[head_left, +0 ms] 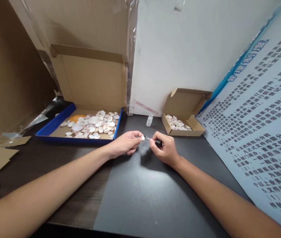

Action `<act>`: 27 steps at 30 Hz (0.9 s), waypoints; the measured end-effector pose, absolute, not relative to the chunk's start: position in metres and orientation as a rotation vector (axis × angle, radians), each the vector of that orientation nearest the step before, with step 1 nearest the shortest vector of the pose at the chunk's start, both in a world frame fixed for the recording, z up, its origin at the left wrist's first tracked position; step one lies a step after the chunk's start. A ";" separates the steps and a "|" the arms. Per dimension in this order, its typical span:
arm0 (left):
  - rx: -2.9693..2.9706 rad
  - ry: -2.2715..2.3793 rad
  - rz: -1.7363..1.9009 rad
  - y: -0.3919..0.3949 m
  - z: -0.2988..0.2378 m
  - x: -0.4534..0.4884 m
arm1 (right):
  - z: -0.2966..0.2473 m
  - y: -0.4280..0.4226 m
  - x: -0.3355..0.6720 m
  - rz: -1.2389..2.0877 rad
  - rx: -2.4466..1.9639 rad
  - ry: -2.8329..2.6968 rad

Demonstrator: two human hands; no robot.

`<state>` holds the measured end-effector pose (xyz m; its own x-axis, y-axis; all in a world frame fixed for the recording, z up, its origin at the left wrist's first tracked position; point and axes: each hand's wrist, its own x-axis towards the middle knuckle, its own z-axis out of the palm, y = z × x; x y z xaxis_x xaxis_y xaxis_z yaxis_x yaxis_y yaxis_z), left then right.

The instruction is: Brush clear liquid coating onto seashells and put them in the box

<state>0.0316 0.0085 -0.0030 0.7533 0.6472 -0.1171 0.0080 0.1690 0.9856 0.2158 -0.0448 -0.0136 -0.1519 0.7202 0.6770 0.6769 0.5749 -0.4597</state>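
Observation:
A small white seashell (143, 138) is pinched between the thumb and forefinger of my left hand (127, 143). Closed around the black cap (159, 142) of a small brush applicator is my right hand (165, 148). The applicator's thin stem points left, and its tip is at or very near the shell; whether they touch I cannot tell. Behind both hands stands a little clear bottle (149, 120) with no cap on it, upright on the grey mat (140, 198).
On the left, a blue-edged cardboard box (88, 141) with its lid raised holds many shells (95, 124) and something orange (76, 118). A smaller open box (187, 133) with shells is at the right. A printed poster (257, 99) leans along the right side.

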 end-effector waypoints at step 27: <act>1.392 0.664 0.488 0.010 -0.004 0.031 | -0.012 -0.046 0.215 0.076 -1.068 -1.902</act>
